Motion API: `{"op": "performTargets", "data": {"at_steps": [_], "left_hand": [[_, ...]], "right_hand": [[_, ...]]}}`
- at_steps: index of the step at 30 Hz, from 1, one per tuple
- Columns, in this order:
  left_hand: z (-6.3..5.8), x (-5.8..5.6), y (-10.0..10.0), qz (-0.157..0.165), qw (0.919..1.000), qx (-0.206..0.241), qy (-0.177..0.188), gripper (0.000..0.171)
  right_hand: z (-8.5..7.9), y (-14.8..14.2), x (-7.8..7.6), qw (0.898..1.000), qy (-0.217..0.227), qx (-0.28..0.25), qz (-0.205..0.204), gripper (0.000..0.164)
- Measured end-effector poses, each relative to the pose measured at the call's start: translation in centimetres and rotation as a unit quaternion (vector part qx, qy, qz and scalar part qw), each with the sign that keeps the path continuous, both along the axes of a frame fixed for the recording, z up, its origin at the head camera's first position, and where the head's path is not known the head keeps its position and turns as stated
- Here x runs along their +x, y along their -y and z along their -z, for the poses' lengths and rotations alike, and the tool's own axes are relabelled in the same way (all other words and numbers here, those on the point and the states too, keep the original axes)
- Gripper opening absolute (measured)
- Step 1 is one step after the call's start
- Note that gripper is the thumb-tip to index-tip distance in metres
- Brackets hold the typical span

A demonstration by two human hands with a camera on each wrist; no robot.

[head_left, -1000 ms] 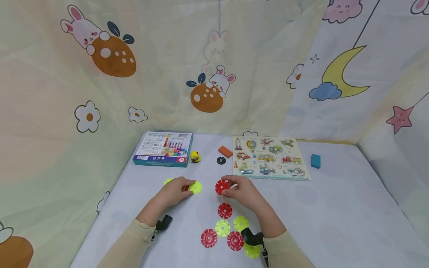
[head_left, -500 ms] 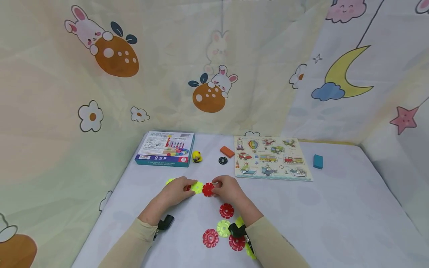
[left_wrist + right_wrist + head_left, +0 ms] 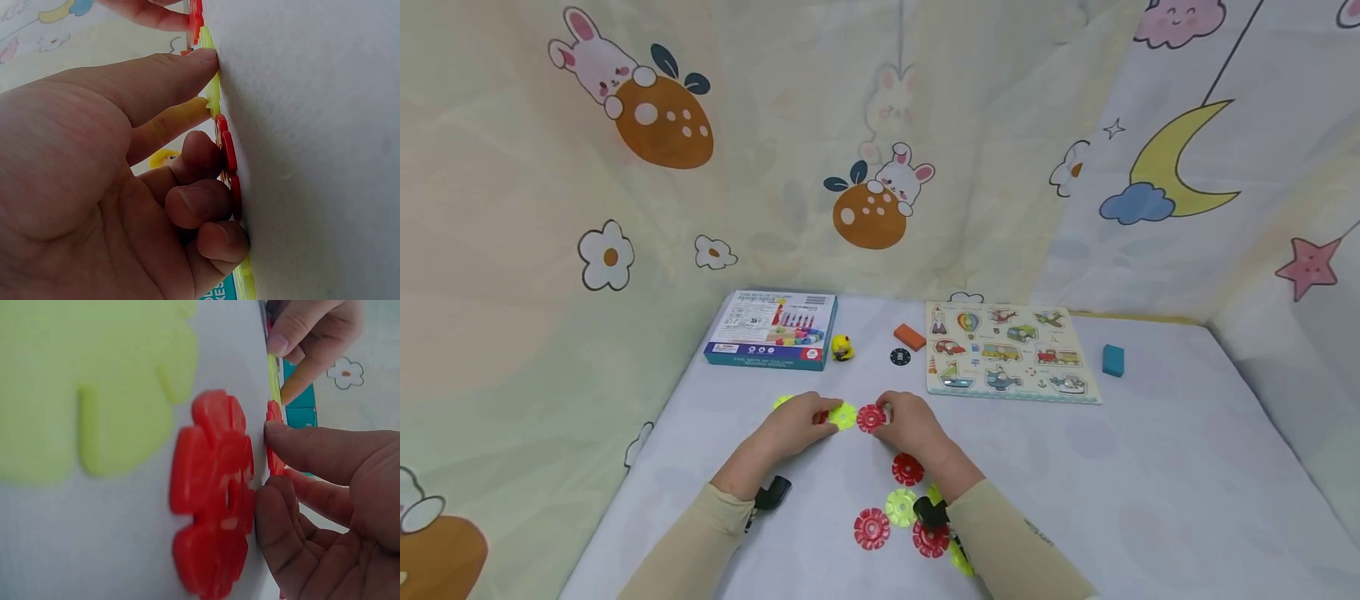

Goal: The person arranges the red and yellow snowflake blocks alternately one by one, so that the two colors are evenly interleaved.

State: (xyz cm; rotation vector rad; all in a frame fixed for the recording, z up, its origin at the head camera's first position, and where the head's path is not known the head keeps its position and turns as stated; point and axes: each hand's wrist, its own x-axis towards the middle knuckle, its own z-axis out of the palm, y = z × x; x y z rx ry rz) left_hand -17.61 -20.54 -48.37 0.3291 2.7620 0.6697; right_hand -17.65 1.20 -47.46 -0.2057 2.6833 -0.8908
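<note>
My left hand (image 3: pixel 792 428) pinches a yellow-green notched building disc (image 3: pixel 842 416) at the end of a row lying on the table. A red disc (image 3: pixel 229 153) and another yellow-green disc (image 3: pixel 782 400) continue that row under its curled fingers, partly hidden. Facing it, my right hand (image 3: pixel 913 427) holds a red building disc (image 3: pixel 870 418) between thumb and fingers, its edge right at the yellow-green one. Nearer me lie loose discs: a red one (image 3: pixel 907 469), a yellow-green one (image 3: pixel 900 507), and several more, some covered by the right wrist camera and sleeve.
Behind the hands stand a boxed set (image 3: pixel 767 333), a yellow toy duck (image 3: pixel 842 347), an orange block (image 3: pixel 910 337) and a black round chip (image 3: pixel 900 357). A picture puzzle board (image 3: pixel 1011 354) lies at the back right, with a blue block (image 3: pixel 1113 360) beyond it.
My right hand has moved left with the red disc, bringing it up to the yellow-green disc's edge. The left hand has kept its place and grip.
</note>
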Motion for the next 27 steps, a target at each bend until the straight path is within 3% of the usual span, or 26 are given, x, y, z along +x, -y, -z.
{"op": "performTargets", "data": {"at_steps": [11,27], "left_hand": [[-0.17,0.18,-0.18,0.005,0.9998,-0.019,-0.008,0.048],[-0.97,0.50,-0.94,0.011,0.9980,-0.058,-0.021,0.054]], "right_hand": [[0.02,-0.39,0.26,1.000,-0.012,0.012,0.018,0.043],[0.38,-0.43,0.76,0.999,-0.042,0.018,0.011,0.046]]}}
